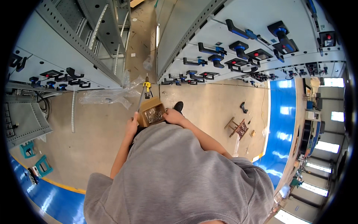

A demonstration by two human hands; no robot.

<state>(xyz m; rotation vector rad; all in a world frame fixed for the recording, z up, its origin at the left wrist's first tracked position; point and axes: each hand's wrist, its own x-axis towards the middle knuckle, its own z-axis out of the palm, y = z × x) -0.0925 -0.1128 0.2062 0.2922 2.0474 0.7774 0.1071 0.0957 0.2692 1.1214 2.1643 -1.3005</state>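
Observation:
In front of my body is an open cardboard box [157, 102] with many small metal fasteners [154, 114] inside, probably screws or bolts. My left hand [131, 124] is closed at the left side of the box. A thin, dark rod-like tool [141, 98] rises from beside that hand; whether the fingers hold it too I cannot tell. My right hand [174, 116] grips the right edge of the box, fingers bent against the cardboard. Just beyond the box is a yellow and black power drill [147, 88], its bit pointing away from me.
Grey switch cabinets [186, 48] with black handles stand ahead on the right, and an open cabinet frame [93, 44] on the left. Clear plastic wrap [108, 98] lies on the floor. To the right is a brown wooden stool [238, 128]; teal stools [44, 166] are at left.

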